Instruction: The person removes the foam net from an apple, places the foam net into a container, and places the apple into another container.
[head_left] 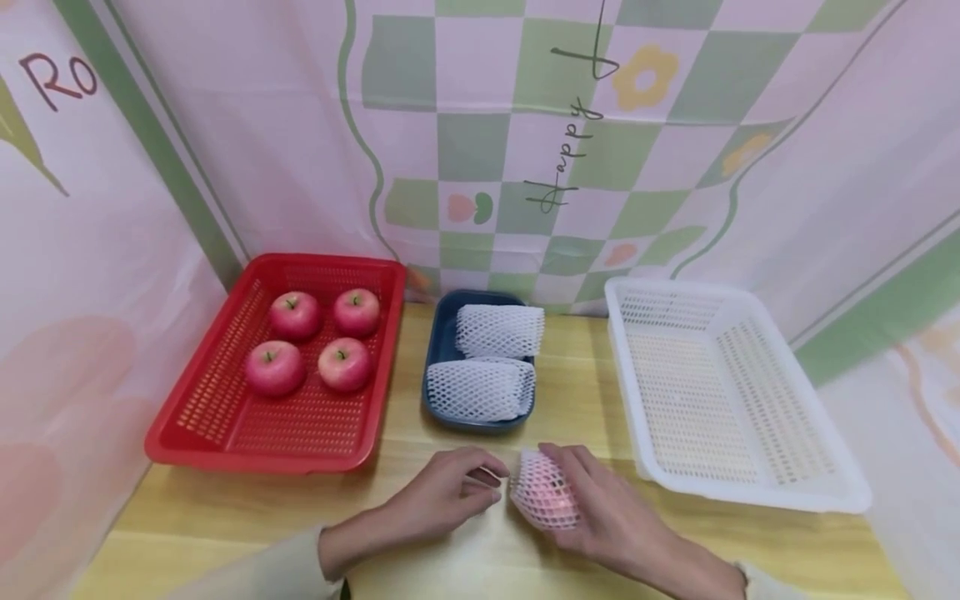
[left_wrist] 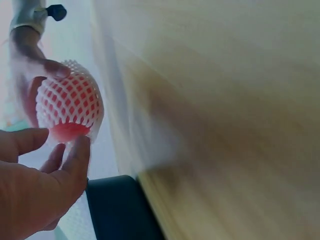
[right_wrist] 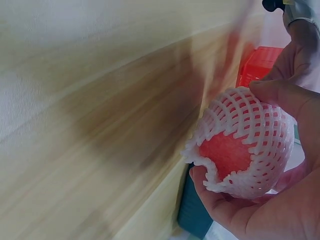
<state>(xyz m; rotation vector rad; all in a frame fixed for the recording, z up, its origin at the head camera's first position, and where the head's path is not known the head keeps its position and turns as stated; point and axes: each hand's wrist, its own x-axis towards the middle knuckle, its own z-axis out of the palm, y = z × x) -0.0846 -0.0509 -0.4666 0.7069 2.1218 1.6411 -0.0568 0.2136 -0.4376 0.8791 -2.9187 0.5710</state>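
A pink-red apple in a white foam net is gripped by my right hand, above the near part of the table. Thumb and fingers lie round the net in the right wrist view, where the net's open end bares some red skin. My left hand is just left of the apple, its loosely bent fingertips close to the net's edge with nothing gripped. In the left wrist view, the left fingers overlap the bare end of the apple.
Several bare apples sit in a red basket at left. Rolled white foam nets lie in a dark blue tray at the middle back. At right stands a white basket. A patterned curtain rises behind the table.
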